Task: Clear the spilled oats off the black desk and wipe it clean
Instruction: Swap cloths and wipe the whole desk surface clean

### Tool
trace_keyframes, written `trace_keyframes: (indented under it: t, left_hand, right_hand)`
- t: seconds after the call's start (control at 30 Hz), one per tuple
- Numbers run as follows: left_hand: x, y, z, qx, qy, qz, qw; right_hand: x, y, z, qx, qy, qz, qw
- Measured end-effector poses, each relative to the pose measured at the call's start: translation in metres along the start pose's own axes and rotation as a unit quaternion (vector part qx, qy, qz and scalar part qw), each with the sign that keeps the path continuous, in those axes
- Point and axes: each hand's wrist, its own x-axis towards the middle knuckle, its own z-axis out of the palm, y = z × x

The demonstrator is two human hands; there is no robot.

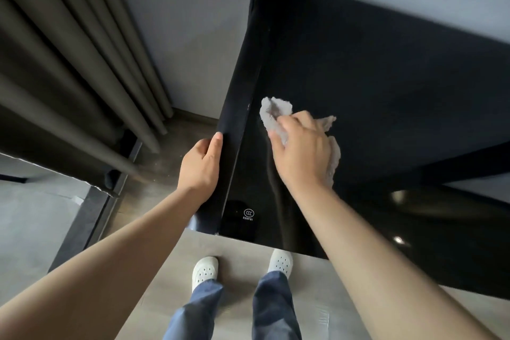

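Shoes: 2 white shoes [205, 270] on the floor at 6 o'clock, just short of the worktop's near corner.
Worktop: the black worktop [386, 77] is glossy and hard, with a small printed stamp [248, 214] near the corner. It looks slippery, so crumbs should slide rather than stick.
Left hand: the left hand [201, 165] sits at the left rim, at 9 o'clock of the right hand. 1 digit lies straight along the rim and the rest are hidden, so I cannot tell whether it clasps or cups.
Right hand: the right hand [300, 149] has its fingers curled over the cloth, pressing it onto the worktop.
Cloth: the grey cloth [273, 113] is soft, crumpled and probably light. It pokes out at 11 and 3 o'clock of the hand, near the left rim. It is best held bunched in the palm, broad face down.
Oats: none visible. They would be light and loose and would scatter easily.
Curtain: grey curtain [69, 50] folds at 10 o'clock, well apart.
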Motion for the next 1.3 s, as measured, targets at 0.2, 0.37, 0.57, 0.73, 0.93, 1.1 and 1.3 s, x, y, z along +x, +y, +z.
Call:
trace_keyframes:
  t: [0.2, 0.37, 0.57, 0.73, 0.93, 1.1, 1.3]
  left_hand:
    - [-0.005, 0.003, -0.001, -0.003, -0.003, 0.008, 1.0]
    - [-0.004, 0.003, -0.001, -0.011, -0.005, 0.005, 1.0]
    - [-0.003, 0.001, 0.0, -0.005, -0.01, 0.008, 1.0]
    - [-0.003, -0.005, -0.004, -0.005, -0.03, 0.016, 0.999]
    - [-0.002, -0.007, -0.006, -0.003, -0.039, 0.009, 0.999]
    - [-0.001, -0.009, -0.006, -0.01, -0.038, 0.005, 0.999]
    - [-0.001, -0.008, -0.006, -0.021, -0.038, 0.009, 0.999]
  right_hand:
    - [-0.126, -0.013, -0.034, 0.116, -0.086, -0.037, 0.989]
    - [-0.089, -0.002, -0.051, 0.199, -0.029, 0.055, 0.978]
    - [-0.024, -0.01, -0.014, 0.057, -0.022, 0.058, 0.996]
    - [-0.104, -0.027, -0.018, 0.079, -0.017, -0.037, 0.996]
    - [-0.117, -0.022, -0.051, 0.222, -0.124, -0.031, 0.967]
    - [-0.079, -0.023, -0.03, 0.129, -0.042, 0.023, 0.991]
    - [-0.133, -0.04, -0.02, 0.118, -0.037, -0.049, 0.991]
